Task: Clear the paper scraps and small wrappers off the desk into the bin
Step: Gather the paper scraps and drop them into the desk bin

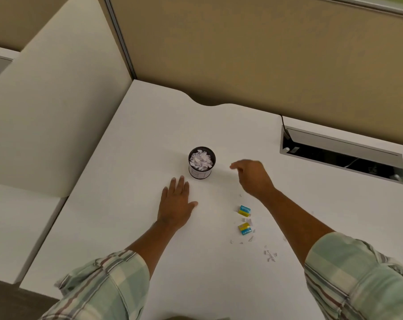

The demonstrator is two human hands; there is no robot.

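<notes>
- Across the white worktop (131, 139), most of the surface is bare; the remaining litter lies in the near-right area, well apart from the cable hatch (341, 158) at the far right.
- Left hand (176, 202): flat on the worktop, palm down, fingers spread, grip open and empty, just in front of the bin.
- Right hand (253, 176): raised just right of the bin, fingers curled loosely downward; whether its grip holds a scrap cannot be told.
- Bin (202, 163): small dark cup, upright, already filled near the rim with white paper scraps.
- Two blue-and-yellow wrappers (244, 210) lie near each other below the right forearm, not yet collected.
- Paper scraps (270, 255): tiny white bits scattered around and nearer than the wrappers.
- Step in hand, as judged: between deposits, late in the task.
- Next move calls for a right-hand pinch on a wrapper, then a careful drop, since the full bin may spill.
</notes>
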